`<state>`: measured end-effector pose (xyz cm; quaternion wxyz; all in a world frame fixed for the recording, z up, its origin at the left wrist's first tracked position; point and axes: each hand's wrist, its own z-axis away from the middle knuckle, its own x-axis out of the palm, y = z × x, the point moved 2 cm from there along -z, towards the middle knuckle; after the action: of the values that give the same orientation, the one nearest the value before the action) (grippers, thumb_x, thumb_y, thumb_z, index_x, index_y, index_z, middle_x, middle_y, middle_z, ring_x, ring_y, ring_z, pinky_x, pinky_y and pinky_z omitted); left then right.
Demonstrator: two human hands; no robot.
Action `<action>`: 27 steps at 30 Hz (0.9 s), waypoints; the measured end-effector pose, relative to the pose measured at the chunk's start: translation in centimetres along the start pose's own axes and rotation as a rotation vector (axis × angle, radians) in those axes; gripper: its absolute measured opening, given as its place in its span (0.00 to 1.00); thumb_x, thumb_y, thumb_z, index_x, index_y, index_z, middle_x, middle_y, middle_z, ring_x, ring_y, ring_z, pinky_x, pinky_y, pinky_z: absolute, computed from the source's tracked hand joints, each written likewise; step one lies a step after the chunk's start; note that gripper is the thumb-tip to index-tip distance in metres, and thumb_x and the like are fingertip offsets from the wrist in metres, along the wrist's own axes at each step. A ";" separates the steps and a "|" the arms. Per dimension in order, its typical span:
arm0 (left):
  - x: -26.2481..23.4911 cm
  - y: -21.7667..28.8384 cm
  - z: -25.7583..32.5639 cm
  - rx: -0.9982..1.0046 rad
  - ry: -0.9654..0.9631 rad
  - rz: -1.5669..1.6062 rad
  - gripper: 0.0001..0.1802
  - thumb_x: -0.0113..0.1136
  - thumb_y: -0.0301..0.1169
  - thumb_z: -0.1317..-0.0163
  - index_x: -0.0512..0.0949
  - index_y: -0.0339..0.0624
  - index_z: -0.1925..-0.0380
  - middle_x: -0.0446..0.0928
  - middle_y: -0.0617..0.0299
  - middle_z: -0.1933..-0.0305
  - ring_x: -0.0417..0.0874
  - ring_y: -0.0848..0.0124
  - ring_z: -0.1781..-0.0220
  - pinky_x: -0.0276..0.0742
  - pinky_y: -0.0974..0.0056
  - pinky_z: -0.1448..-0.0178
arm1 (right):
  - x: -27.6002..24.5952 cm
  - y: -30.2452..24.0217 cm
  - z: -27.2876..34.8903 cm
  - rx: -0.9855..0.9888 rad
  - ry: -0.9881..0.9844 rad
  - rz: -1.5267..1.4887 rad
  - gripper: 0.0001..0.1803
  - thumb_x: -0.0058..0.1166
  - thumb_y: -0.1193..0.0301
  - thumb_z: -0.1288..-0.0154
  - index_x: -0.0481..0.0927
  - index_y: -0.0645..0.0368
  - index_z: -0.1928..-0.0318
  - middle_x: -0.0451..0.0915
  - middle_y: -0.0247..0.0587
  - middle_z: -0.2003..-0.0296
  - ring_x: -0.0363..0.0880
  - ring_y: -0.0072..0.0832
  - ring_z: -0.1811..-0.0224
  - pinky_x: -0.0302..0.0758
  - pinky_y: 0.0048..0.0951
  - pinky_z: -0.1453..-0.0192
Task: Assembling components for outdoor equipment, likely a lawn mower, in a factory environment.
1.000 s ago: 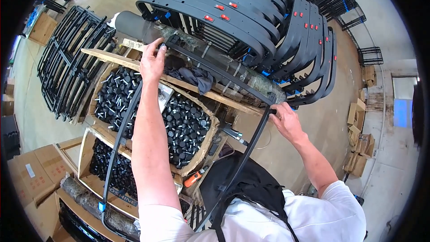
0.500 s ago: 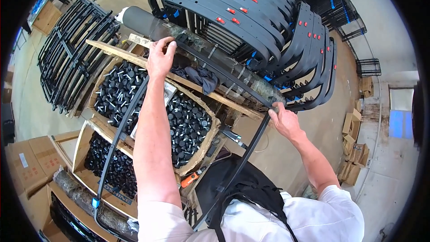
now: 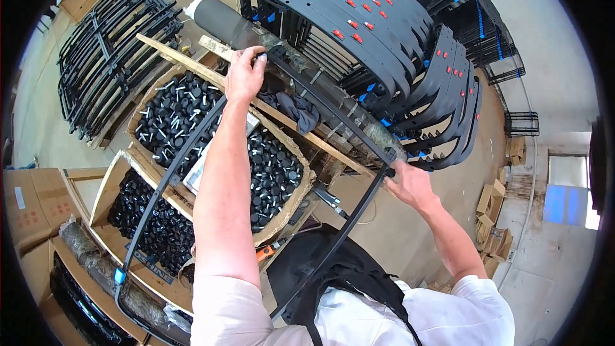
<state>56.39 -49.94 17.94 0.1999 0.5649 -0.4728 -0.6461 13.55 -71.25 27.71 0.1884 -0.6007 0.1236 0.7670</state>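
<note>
A black metal tube frame (image 3: 333,106) lies across in front of me, its side bars running back toward my body. My left hand (image 3: 245,77) is at its far left corner, thumb and fingers pinched together on something small that I cannot make out. At the right corner, my right hand (image 3: 412,184) is slightly blurred, its fingertips closed on a dark round knob (image 3: 389,172) against the frame. Under my left arm are cardboard boxes of black knobs with silver bolts (image 3: 179,112) and more black knobs (image 3: 272,176).
Curved black panels with red tags (image 3: 359,13) stand stacked beyond the frame. Black tube racks (image 3: 118,57) stand at far left. A wooden plank (image 3: 182,61), a wrapped roll (image 3: 221,22), a dark cloth (image 3: 296,110) and an orange-handled tool (image 3: 268,251) are close by.
The view has shifted, so the surroundings sit differently in it. My left hand stays at the left corner. My right hand has turned at the right corner, where a dark knob now shows.
</note>
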 end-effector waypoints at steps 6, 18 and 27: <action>0.0 -0.8 0.3 0.030 0.024 0.055 0.17 0.58 0.40 0.23 0.81 0.63 0.37 0.83 0.59 0.38 0.84 0.56 0.35 0.77 0.53 0.31 | -0.6 -0.4 -1.5 0.029 -0.139 0.216 0.29 0.60 0.45 0.29 0.84 0.63 0.55 0.87 0.55 0.71 0.89 0.52 0.66 0.84 0.50 0.61; -0.4 -1.1 0.2 0.058 -0.007 -0.013 0.18 0.56 0.39 0.23 0.81 0.63 0.35 0.81 0.59 0.35 0.83 0.57 0.33 0.76 0.53 0.29 | -0.4 0.7 -1.7 -0.083 -0.333 0.324 0.28 0.69 0.49 0.40 0.84 0.66 0.61 0.88 0.54 0.70 0.90 0.51 0.63 0.85 0.49 0.60; -0.1 -0.5 0.4 -0.016 -0.025 0.044 0.18 0.61 0.43 0.25 0.84 0.62 0.38 0.81 0.60 0.33 0.83 0.56 0.34 0.76 0.54 0.29 | -0.3 0.4 -1.2 -0.186 -0.203 0.206 0.25 0.70 0.59 0.42 0.76 0.61 0.52 0.87 0.52 0.65 0.89 0.50 0.60 0.83 0.46 0.59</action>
<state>56.19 -49.49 17.50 0.2126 0.5447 -0.4825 -0.6521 14.51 -72.19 27.69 0.0639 -0.5191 0.0931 0.8472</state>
